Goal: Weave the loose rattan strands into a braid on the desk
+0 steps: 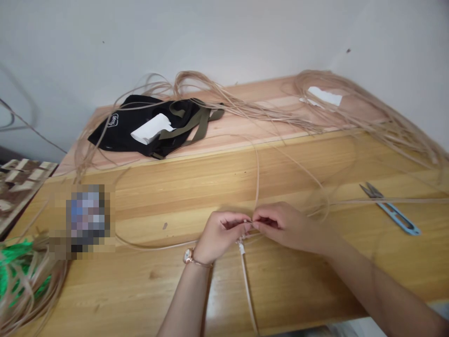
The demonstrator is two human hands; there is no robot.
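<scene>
Near the middle of the wooden table, my left hand (pixel 222 234) and my right hand (pixel 280 226) meet fingertip to fingertip. Both are closed in a pinch on thin tan cane-like strands (pixel 257 182), right where several of them cross. The crossing itself is mostly covered by my fingers. Just below it, a strand (pixel 247 285) wrapped with a bit of white tape (pixel 242 248) runs down toward the table's front edge. Other strands stretch out to the left, to the right and away from me. A watch (pixel 188 255) is on my left wrist.
Blue-handled thread snips (pixel 393 210) lie at the right. A black bag (pixel 129 124) with white paper (pixel 152 128) on it rests at the back, among loose strands. Another strand bundle (pixel 379 112) lies back right. At left are a blurred-out object (pixel 87 217) and coiled strands (pixel 31 290).
</scene>
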